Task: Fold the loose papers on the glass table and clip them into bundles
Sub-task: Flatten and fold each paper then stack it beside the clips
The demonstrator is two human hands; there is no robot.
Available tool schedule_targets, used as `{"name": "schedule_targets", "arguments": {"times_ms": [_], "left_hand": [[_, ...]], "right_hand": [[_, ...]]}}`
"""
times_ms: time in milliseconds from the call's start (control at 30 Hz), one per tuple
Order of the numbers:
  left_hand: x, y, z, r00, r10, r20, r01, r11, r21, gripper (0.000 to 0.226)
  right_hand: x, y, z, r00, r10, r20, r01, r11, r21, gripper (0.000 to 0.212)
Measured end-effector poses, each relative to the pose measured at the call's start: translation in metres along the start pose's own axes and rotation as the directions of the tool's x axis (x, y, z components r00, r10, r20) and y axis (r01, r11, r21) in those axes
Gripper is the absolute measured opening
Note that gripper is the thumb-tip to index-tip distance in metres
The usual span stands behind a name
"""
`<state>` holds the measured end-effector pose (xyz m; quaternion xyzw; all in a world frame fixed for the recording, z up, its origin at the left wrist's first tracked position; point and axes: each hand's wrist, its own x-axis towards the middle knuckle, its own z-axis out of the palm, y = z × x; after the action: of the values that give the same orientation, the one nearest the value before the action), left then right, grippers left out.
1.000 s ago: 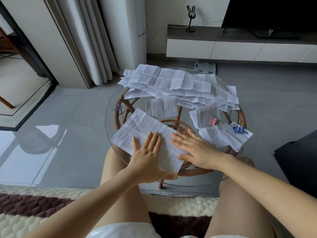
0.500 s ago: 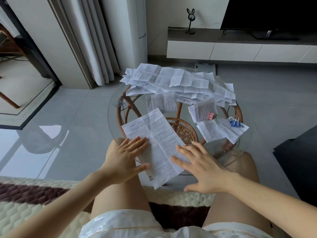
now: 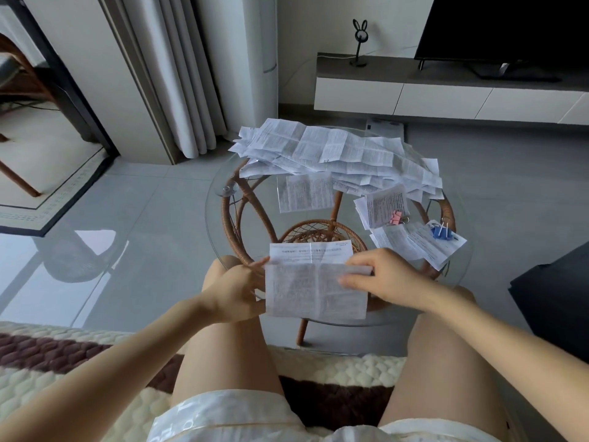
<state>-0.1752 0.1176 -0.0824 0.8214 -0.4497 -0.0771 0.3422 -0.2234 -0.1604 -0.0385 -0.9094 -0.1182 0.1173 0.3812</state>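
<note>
Glass table [image 3: 223, 237] | left hand [image 3: 237, 293], right hand [image 3: 382, 275] pinch half-folded sheet [image 3: 315, 291]

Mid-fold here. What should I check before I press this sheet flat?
1. Left hand grips the sheet: ok.
2. Right hand pinches the opposite side: ok.
3. Edges matched: not ok, the back layer shows above the front flap.
4. Spare clip ready: cannot tell; the pink binder clip and blue binder clip both sit on bundles.
5. Loose pile apart from the sheet: ok.
</note>
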Motion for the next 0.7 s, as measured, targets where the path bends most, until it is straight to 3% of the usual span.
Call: {"name": "schedule_targets", "arguments": {"times_ms": [133, 233, 267, 333, 367, 400, 500, 567, 700], "left_hand": [[0.003, -0.013, -0.002, 1.000, 0.014, -0.026, -0.009, 0.985, 0.170, 0.009], [-0.005, -0.018, 0.000, 0.990, -0.096, -0.098, 0.118, 0.962, 0.247, 0.019], [-0.008, -0.017, -0.002, 0.966, -0.180, -0.187, 0.219, 0.951, 0.217, 0.015], [-0.009, -0.012, -0.005, 0.833, -0.366, -0.416, 0.433, 0.898, 0.076, 0.002], [-0.007, -0.007, -0.006, 0.763, -0.401, -0.507, 0.481, 0.876, 0.030, 0.007], [-0.003, 0.002, -0.006, 0.743, -0.380, -0.551, 0.479, 0.877, 0.042, 0.009], [0.020, 0.037, 0.008, 0.870, -0.180, -0.460, 0.314, 0.920, 0.235, 0.013], [0.035, 0.050, 0.027, 0.928, -0.140, -0.346, 0.243, 0.930, 0.275, 0.024], [0.046, 0.042, 0.055, 0.944, -0.128, -0.305, 0.257, 0.866, 0.428, 0.039]], "right_hand": [[0.045, 0.001, 0.000, 0.997, 0.082, -0.012, -0.083, 0.987, -0.137, 0.031], [0.057, -0.001, 0.006, 0.993, 0.110, -0.045, -0.118, 0.964, -0.240, 0.030], [0.060, 0.001, 0.009, 0.993, 0.108, -0.057, -0.119, 0.953, -0.277, 0.031], [0.060, 0.002, 0.012, 0.992, 0.094, -0.085, -0.117, 0.938, -0.326, 0.031], [0.062, 0.002, 0.012, 0.992, 0.088, -0.089, -0.113, 0.933, -0.342, 0.032], [0.062, 0.001, 0.012, 0.993, 0.084, -0.088, -0.110, 0.929, -0.354, 0.034], [0.065, -0.002, 0.009, 0.994, 0.088, -0.059, -0.104, 0.918, -0.384, 0.031], [0.066, -0.004, 0.007, 0.995, 0.093, -0.034, -0.099, 0.904, -0.416, 0.028], [0.070, -0.008, 0.004, 0.996, 0.089, 0.003, -0.077, 0.874, -0.481, 0.036]]}}
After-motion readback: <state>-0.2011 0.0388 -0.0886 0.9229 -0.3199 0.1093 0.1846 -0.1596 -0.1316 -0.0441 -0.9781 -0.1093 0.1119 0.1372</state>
